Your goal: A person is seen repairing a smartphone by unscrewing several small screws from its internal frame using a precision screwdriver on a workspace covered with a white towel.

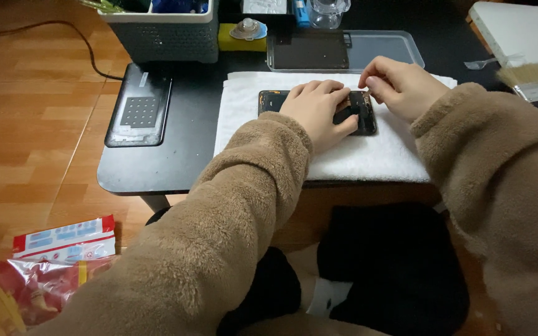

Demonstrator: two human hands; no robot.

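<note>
Phone body (275,101), opened, on white towel (356,155); left hand (319,112) flat, pinning it, right hand (400,84) fingertips pinched, probably on a tiny part. Risk: a slip drops it into towel pile.

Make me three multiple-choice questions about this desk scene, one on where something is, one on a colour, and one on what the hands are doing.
1. Where does the opened phone lie?
A. on the white towel
B. on the wooden floor
C. in the grey basket

2. What colour are the person's sleeves?
A. blue
B. brown
C. white

3. What are the hands doing?
A. both hang off the table
B. the left hand presses flat on the phone while the right hand pinches at its far edge
C. both grip the brush

Answers:
1 A, the phone rests on the towel spread over the black table.
2 B, both fuzzy sleeves are brown.
3 B, the left palm covers the phone and the right fingertips meet at its edge.
</note>
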